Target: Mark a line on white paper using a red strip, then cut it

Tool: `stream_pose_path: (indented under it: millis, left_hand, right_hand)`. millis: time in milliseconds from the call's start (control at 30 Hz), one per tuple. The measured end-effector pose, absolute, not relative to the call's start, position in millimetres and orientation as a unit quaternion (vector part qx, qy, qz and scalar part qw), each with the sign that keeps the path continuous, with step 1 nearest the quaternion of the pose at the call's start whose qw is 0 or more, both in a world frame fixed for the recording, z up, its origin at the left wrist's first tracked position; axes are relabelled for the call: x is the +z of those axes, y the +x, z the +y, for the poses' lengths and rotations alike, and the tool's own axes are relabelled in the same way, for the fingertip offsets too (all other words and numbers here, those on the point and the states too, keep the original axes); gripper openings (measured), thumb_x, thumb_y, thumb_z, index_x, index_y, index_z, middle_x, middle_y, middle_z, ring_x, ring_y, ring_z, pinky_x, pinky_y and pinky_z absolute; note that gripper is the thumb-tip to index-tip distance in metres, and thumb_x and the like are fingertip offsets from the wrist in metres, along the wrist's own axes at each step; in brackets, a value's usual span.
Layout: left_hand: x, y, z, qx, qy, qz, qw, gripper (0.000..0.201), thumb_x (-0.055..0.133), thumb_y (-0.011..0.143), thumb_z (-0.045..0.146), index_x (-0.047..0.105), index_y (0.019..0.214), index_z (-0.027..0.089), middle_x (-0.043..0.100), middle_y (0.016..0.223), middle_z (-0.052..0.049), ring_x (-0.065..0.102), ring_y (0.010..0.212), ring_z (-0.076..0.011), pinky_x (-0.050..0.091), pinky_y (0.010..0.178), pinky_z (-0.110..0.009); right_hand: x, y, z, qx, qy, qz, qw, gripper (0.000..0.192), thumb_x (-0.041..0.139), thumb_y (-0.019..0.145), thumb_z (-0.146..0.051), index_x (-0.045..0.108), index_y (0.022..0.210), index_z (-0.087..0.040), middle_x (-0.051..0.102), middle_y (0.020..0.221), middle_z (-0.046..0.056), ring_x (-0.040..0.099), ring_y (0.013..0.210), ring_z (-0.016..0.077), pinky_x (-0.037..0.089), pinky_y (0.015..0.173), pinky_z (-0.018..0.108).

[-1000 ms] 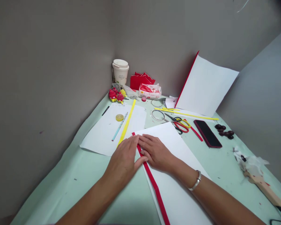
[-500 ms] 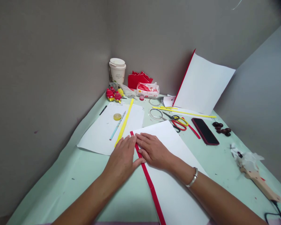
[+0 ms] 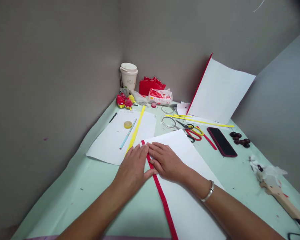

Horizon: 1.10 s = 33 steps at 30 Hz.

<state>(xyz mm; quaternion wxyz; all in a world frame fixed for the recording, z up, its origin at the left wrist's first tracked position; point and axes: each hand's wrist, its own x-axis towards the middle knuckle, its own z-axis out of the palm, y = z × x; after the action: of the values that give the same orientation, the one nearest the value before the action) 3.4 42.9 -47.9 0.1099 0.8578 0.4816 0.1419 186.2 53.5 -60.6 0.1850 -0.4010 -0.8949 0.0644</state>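
A large white sheet of paper [image 3: 190, 203] lies at a slant in front of me, with a red strip [image 3: 162, 195] running along its left edge. My left hand [image 3: 133, 166] rests flat at that edge, its thumb across the red strip and its fingertips near the strip's far end. Beside it, my right hand [image 3: 166, 161] lies flat on the paper, fingers stretched out and fingertips touching the strip. The two hands nearly meet over it. Part of the strip is hidden under them. Past my left fingertips, a yellow strip [image 3: 137, 128] lies on another white sheet [image 3: 105, 146].
On that sheet are a pencil [image 3: 128, 134] and a tape roll [image 3: 127, 124]. Scissors [image 3: 193, 132], a phone [image 3: 221, 142] and a glue gun [image 3: 282, 200] lie to the right. Behind stand a cup [image 3: 129, 77], a tissue pack [image 3: 160, 96] and a red-edged white sheet [image 3: 221, 90].
The whole view has shifted slightly, so everything appears a little further right. Both hands keep the same place on the red strip and paper.
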Motion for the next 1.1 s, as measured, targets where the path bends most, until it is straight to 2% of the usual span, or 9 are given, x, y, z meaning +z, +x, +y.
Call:
stream_pose_path:
  millis: [400, 567, 800, 1100]
  left_hand:
    - [-58.3, 1.9, 44.1, 0.146, 0.861, 0.476, 0.105, 0.074, 0.064, 0.079, 0.05, 0.039, 0.138, 0.012, 0.044, 0.145, -0.02, 0.035, 0.138, -0.0333, 0.029, 0.111, -0.053]
    - [-56.4, 2.5, 44.3, 0.12, 0.862, 0.48, 0.106, 0.074, 0.062, 0.081, 0.051, 0.04, 0.137, 0.007, 0.043, 0.146, -0.021, 0.033, 0.138, -0.0319, 0.027, 0.113, -0.05]
    - [-56.4, 2.0, 43.8, 0.128, 0.86, 0.484, 0.099, 0.073, 0.062, 0.08, 0.051, 0.04, 0.137, 0.01, 0.045, 0.145, -0.019, 0.034, 0.138, -0.0311, 0.028, 0.112, -0.05]
    - [-43.8, 2.6, 42.2, 0.11, 0.859, 0.481, 0.138, 0.074, 0.062, 0.078, 0.051, 0.04, 0.138, 0.012, 0.04, 0.148, -0.019, 0.032, 0.139, -0.0327, 0.026, 0.112, -0.052]
  right_hand:
    - [-62.2, 187.8, 54.1, 0.067, -0.405, -0.894, 0.182, 0.048, 0.046, 0.092, -0.022, 0.044, 0.141, -0.018, 0.047, 0.145, 0.009, 0.036, 0.135, 0.0258, 0.038, 0.107, 0.046]
    - [-60.1, 189.5, 54.0, 0.069, -0.401, -0.897, 0.175, 0.048, 0.045, 0.093, -0.024, 0.044, 0.14, -0.016, 0.046, 0.145, 0.01, 0.035, 0.135, 0.0262, 0.037, 0.108, 0.045]
    - [-58.4, 190.9, 54.1, 0.073, -0.392, -0.901, 0.169, 0.051, 0.048, 0.091, -0.024, 0.042, 0.142, -0.017, 0.045, 0.146, 0.011, 0.035, 0.136, 0.0268, 0.037, 0.107, 0.047]
    - [-60.3, 191.5, 53.8, 0.074, -0.394, -0.9, 0.172, 0.051, 0.047, 0.092, -0.025, 0.041, 0.142, -0.016, 0.045, 0.147, 0.01, 0.034, 0.137, 0.0267, 0.033, 0.11, 0.046]
